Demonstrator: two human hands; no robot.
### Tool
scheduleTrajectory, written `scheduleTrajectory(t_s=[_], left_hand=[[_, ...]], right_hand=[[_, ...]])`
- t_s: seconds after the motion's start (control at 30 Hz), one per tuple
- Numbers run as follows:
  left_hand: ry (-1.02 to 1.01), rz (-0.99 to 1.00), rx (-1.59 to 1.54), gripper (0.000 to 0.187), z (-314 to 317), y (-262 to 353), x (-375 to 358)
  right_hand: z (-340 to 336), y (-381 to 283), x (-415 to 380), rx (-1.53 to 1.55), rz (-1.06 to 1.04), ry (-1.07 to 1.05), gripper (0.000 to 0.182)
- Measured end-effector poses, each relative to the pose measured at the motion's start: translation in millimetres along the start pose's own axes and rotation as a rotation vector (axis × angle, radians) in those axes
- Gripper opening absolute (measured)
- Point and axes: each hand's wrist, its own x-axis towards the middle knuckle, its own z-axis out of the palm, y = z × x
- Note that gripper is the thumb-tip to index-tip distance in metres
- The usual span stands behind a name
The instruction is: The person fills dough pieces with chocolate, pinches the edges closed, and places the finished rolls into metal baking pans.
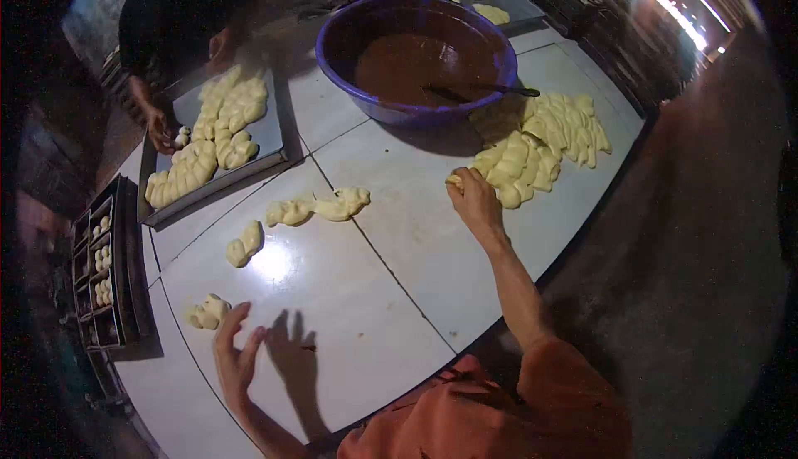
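Observation:
My right hand (476, 203) is closed on a piece of pale yellow dough (455, 181) at the left edge of a large heap of dough pieces (532, 152). Over the near left of the white tiled table (332, 326), my left hand (236, 351) hovers with thumb and fingers apart, holding nothing. Close beyond its fingertips lies a twisted dough piece (208, 312). Farther up the table rest another small piece (244, 244) and two lumpy pieces (317, 206) that touch end to end.
A purple basin (349, 93) of brown filling with a dark-handled utensil (499, 89) stands at the back. At the left is a metal tray (287, 139) of dough, where another person's hand (160, 129) reaches in. Compartmented tins (101, 264) hold dough at the table's left edge.

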Motion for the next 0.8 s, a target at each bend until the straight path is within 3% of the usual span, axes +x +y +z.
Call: scheduleTrajectory(t_s=[0.07,0.13,0.2,0.23,0.27,0.3,0.33,0.37,0.4,0.5,0.57,0.6,0.67,0.73,0.77,0.8], left_hand=[[-0.081,0.055,-0.204,0.044,65.6,24.8,10.9],[-0.275,-0.001,-0.36,0.047,110.5,66.3,22.1],[-0.339,-0.076,-0.565,0.053,159.2,86.4,28.9],[-0.379,-0.092,-0.596,0.058,178.8,96.2,33.2],[-0.366,-0.154,-0.722,0.06,193.4,110.1,32.1],[-0.407,-0.176,-0.688,0.057,194.0,128.0,36.6],[-0.379,-0.077,-0.662,0.05,203.6,129.6,39.3],[-0.388,-0.099,-0.646,0.046,204.6,129.7,42.5],[-0.399,-0.118,-0.632,0.042,203.9,128.5,44.2],[-0.368,-0.113,-0.53,0.032,205.4,122.3,44.9],[-0.349,-0.153,-0.566,0.03,204.7,121.5,45.4],[-0.335,-0.19,-0.6,0.028,203.8,121.3,45.7],[-0.36,-0.191,-0.664,0.038,211.5,111.4,41.6],[-0.36,-0.234,-0.882,0.06,211.4,118.2,38.8],[-0.289,-0.128,-0.729,0.083,207.3,121.7,40.4],[-0.279,-0.128,-0.733,0.083,208.2,127.7,42.9]], right_hand=[[5.0,12.1,1.4,0.094,0.001,-0.037,0.032],[-2.7,4.9,-15.9,0.498,0.185,-0.398,0.029],[-29.4,-21.0,-40.5,0.89,0.2,-0.682,0.031],[-39.9,-40.0,-54.2,1.128,0.267,-0.678,0.029],[-36.9,-45.3,-67.6,1.132,0.277,-0.715,0.029],[-31.7,-51.2,-79.8,1.253,0.301,-0.664,0.033],[-27.8,-58.5,-87.3,1.374,0.324,-0.602,0.037],[-32.2,-61.3,-87.8,1.35,0.397,-0.646,0.04],[-25.5,-63.9,-90.3,1.374,0.435,-0.552,0.039],[-34.5,-55.8,-81.6,1.286,0.509,-0.736,0.034],[-30.3,-54.3,-79.7,0.766,0.246,-0.561,0.028],[-27.5,-54.2,-78.5,0.569,0.059,-0.363,0.025],[-25.9,-58.4,-77.8,1.0,0.288,-0.458,0.024],[-22.0,-60.3,-78.1,1.143,0.318,-0.426,0.024],[-20.1,-61.7,-77.2,1.289,0.353,-0.382,0.025],[-22.0,-67.3,-74.8,1.288,0.346,-0.39,0.025]])
